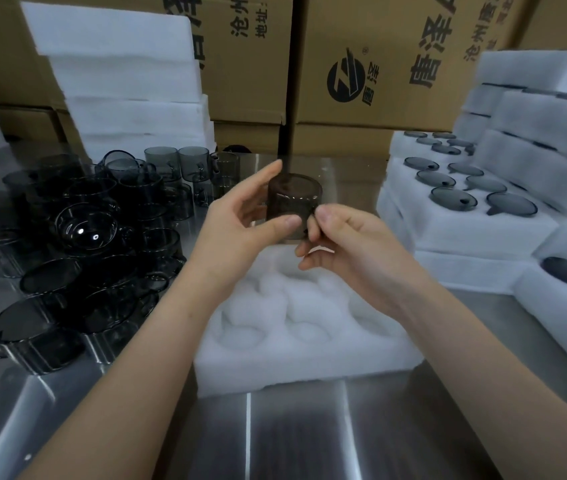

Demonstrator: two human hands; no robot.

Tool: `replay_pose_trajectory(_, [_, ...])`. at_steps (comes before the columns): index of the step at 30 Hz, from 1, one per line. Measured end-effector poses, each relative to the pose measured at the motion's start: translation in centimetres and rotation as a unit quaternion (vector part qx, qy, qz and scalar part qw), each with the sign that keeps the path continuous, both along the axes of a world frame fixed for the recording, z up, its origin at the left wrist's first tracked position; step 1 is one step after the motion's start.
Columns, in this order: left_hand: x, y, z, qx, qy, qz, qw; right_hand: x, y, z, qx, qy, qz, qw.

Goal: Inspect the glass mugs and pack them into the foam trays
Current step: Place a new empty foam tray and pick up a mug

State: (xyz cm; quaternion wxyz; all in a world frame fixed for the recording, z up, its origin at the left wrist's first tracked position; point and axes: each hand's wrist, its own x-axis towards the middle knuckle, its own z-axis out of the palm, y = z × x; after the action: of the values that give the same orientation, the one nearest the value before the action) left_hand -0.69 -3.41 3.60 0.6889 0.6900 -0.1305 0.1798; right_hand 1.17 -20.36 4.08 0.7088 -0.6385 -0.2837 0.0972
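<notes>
A dark glass mug is held up in the air between both hands, upside down as far as I can tell, with its flat round bottom on top. The left hand has its grip closed on the mug's left side, thumb in front and fingers behind, and the right hand pinches the mug's right side, where the handle seems to be (the fingers hide it). This looks like the checking step, so this mug is not packed yet. Right under the grip lies a white foam tray with round holes, and every hole I can see is empty. It looks soft and bumpy. To the left of the grip sits a big heap of smoky mugs, shiny and see-through, with little loop handles, so lots of work is left. To the right of the grip are stacked foam trays with mugs in them, so some work is done. Beyond the grip stand plain foam sheets and brown cardboard boxes. Everything rests on a smooth, shiny metal desk.
</notes>
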Motion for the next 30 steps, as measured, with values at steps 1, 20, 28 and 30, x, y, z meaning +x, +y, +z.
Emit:
replay_pose_trajectory(1, [0.0, 0.2, -0.1, -0.018, 0.004, -0.009, 1.000, 0.1, -0.2, -0.1, 0.000, -0.004, 0.021, 1.000])
replay_pose_trajectory(20, [-0.4, -0.3, -0.3, 0.120, -0.023, -0.098, 0.988, 0.3, -0.6, -0.5, -0.073, -0.099, -0.159, 0.980])
replay_pose_trajectory(28, [-0.4, -0.6, -0.3, 0.118, -0.041, -0.104, 0.987, 0.5, -0.8, -0.2, -0.007, -0.066, -0.180, 0.982])
replay_pose_trajectory(30, [-0.3, -0.5, -0.2, 0.098, -0.043, -0.109, 0.988, 0.5, -1.1, -0.1, 0.014, -0.033, -0.142, 0.989])
